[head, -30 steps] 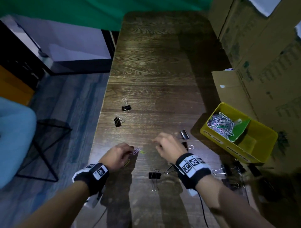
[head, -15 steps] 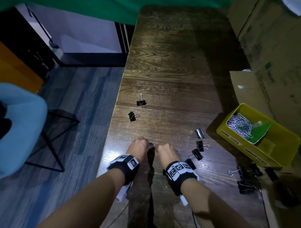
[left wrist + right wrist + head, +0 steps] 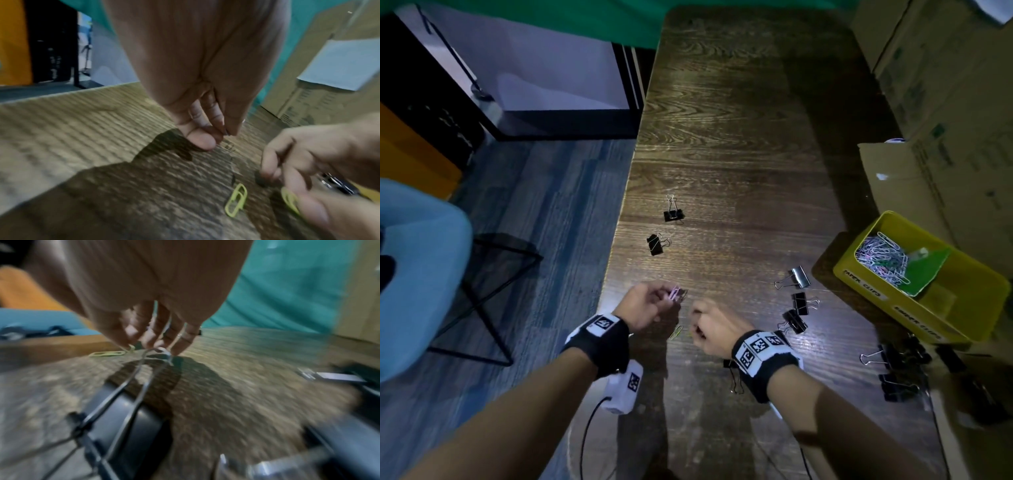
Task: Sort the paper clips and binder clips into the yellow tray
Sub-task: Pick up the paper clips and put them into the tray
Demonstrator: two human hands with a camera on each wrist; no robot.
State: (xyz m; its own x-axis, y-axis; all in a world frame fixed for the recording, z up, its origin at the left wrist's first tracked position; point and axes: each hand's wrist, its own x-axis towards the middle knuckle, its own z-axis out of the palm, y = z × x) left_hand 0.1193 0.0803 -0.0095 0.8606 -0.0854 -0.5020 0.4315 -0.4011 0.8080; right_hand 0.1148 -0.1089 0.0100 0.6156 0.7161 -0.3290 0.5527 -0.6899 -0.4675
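My left hand (image 3: 666,296) hovers just above the table's left part and pinches a pink paper clip (image 3: 675,294). My right hand (image 3: 697,329) is beside it, fingers curled down onto the wood. In the left wrist view its thumb and fingers pinch a yellow paper clip (image 3: 290,201). A second yellow paper clip (image 3: 675,332) lies flat between the two hands. The yellow tray (image 3: 914,308) stands at the right edge with a pile of paper clips (image 3: 881,258) in its far compartment. Black binder clips (image 3: 799,303) lie loose right of my right hand.
Two more binder clips (image 3: 673,214) lie near the table's left edge. One binder clip (image 3: 123,404) sits under my right wrist, and a cluster of binder clips (image 3: 897,370) lies in front of the tray. Cardboard boxes (image 3: 941,102) line the right side. A blue chair (image 3: 417,274) stands on the left.
My hands met half a second ago and have since parted a little. The left hand still holds the pink clip, and the right fingers have come down on a yellow clip.
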